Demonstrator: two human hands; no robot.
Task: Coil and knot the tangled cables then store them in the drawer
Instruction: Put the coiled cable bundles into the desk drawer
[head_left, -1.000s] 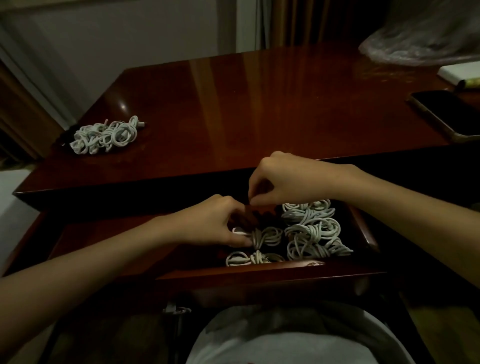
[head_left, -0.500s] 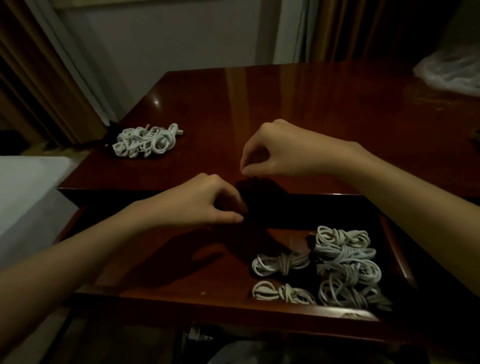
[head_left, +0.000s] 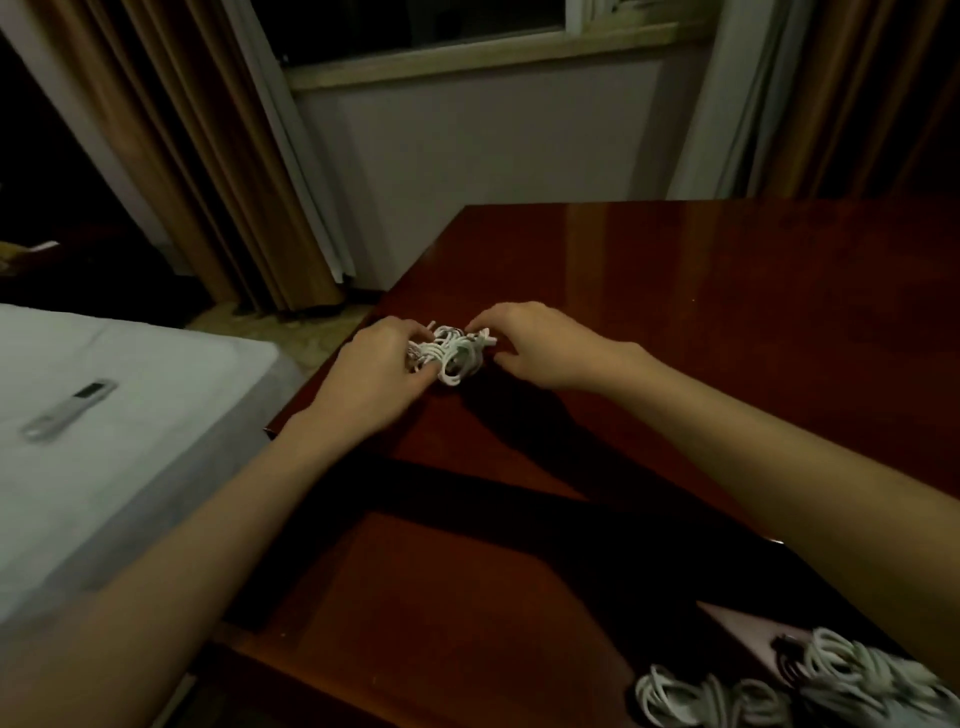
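- We see the tangled cables (head_left: 451, 353) on the desk (head_left: 727, 322), in the middle of the frame.
- Our left hand (head_left: 382, 374) grips their left side.
- Our right hand (head_left: 530, 345) pinches their right end.
- Coiled cables (head_left: 769, 686) lie in the drawer (head_left: 441, 623), lower right.

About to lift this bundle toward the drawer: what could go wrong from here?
The tangled white cable bundle lies close to the glossy red-brown wooden table's left edge; a slip could drop it to the floor. The left hand and right hand grip only its ends, so loops may snag or spill.
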